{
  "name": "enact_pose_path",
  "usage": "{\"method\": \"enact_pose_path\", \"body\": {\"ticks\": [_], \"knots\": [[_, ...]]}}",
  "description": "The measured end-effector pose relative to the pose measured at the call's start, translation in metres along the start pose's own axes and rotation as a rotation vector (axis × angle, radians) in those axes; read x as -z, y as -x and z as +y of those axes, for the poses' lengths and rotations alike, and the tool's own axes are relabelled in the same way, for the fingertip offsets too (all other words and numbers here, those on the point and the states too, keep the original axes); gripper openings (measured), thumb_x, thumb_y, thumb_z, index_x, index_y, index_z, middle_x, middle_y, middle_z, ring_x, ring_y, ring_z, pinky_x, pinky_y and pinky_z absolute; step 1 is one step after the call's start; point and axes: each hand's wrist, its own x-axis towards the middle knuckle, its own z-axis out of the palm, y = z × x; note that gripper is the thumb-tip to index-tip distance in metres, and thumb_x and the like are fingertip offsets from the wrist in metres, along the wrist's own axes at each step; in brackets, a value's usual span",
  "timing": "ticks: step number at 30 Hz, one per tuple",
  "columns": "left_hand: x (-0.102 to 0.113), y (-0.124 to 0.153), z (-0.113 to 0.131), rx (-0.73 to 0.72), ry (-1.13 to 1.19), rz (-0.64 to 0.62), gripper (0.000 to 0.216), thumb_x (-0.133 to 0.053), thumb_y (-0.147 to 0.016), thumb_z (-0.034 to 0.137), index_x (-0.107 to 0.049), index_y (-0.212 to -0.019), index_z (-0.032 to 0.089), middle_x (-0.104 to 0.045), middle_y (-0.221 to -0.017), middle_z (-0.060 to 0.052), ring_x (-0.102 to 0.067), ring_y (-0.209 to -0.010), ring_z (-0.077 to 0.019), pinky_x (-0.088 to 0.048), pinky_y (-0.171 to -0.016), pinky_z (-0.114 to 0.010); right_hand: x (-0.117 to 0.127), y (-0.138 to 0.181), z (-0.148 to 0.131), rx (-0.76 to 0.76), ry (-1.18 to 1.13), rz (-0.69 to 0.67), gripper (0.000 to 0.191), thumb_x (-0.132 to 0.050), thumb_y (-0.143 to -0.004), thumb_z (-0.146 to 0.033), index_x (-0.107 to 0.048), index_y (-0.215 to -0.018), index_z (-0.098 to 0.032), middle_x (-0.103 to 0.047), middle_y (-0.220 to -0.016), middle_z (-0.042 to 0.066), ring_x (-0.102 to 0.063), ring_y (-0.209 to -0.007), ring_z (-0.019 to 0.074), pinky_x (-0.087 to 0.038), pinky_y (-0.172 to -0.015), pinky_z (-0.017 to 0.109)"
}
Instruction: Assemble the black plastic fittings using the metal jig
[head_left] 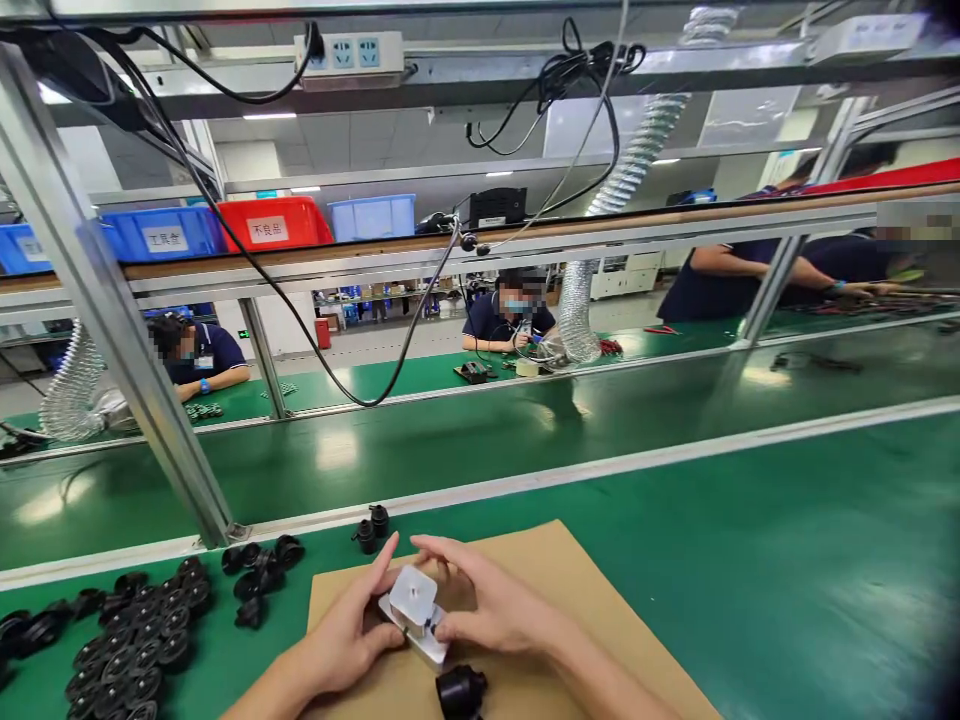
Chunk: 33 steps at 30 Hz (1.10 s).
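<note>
"Green counter [765, 540], cardboard sheet [577, 610] on it; what's being held?"

"A metal block [413, 592], near the sheet's far edge. The left hand [346, 628] and right hand [501, 606] share a grip on it, thumbs against its near side."

"Heavy?"

"Likely weighty, stiff, hardly fragile; smooth faces might slip. I'd pinch its base plate [432, 647] by the side edges."
</note>
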Motion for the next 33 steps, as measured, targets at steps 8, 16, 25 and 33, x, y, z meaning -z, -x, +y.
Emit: {"method": "enact_pose_path", "body": {"ticks": [8, 16, 25, 33], "knots": [[-0.019, -0.003, 0.002, 0.055, -0.066, 0.13, 0.144, -0.101, -0.069, 0.032, -0.001, -0.172, 0.034, -0.052, -0.162, -0.011, -0.051, -0.145, -0.0366, -0.037, -0.125, -0.051, -0.013, -0.013, -0.022, 0.183, 0.125, -0.059, 0.071, -0.071, -0.074, -0.007, -0.06, -0.139, -0.032, -0.064, -0.129, 0.003, -0.053, -0.12, 0.026, -0.04, -0.108, 0.043], [-0.039, -0.007, 0.013, 0.154, -0.061, 0.41, 0.126, -0.07, -0.075, 0.007, 0.008, -0.171, 0.033, -0.071, -0.128, -0.004, -0.069, -0.101, -0.022, -0.052, -0.099, -0.037, -0.062, -0.014, -0.041, -0.011, 0.459, 0.319, 0.047, -0.065, -0.075, -0.01, -0.054, -0.119, -0.023, -0.06, -0.122, 0.008, -0.052, -0.111, 0.0284, -0.038, -0.096, 0.045], [-0.028, -0.01, -0.011, -0.001, 0.26, 0.253, 0.155, -0.098, -0.067, 0.057, 0.018, -0.168, 0.036, -0.058, -0.149, -0.015, -0.069, -0.118, -0.0358, -0.057, -0.1, -0.046, -0.014, -0.006, -0.044, 0.103, 0.552, 0.091, 0.052, -0.08, -0.083, -0.043, -0.067, -0.132, -0.033, -0.065, -0.107, 0.003, -0.061, -0.095, 0.0248, -0.046, -0.087, 0.036], [-0.017, -0.013, -0.012, 0.058, 0.21, 0.083, 0.158, -0.091, -0.067, 0.075, 0.025, -0.166, 0.03, -0.067, -0.138, -0.017, -0.068, -0.125, -0.0418, -0.044, -0.117, -0.06, 0.003, -0.009, -0.045, 0.356, 0.159, -0.153, 0.065, -0.079, -0.083, -0.026, -0.062, -0.144, -0.039, -0.068, -0.141, 0.002, -0.058, -0.135, 0.0273, -0.042, -0.113, 0.038]]}}
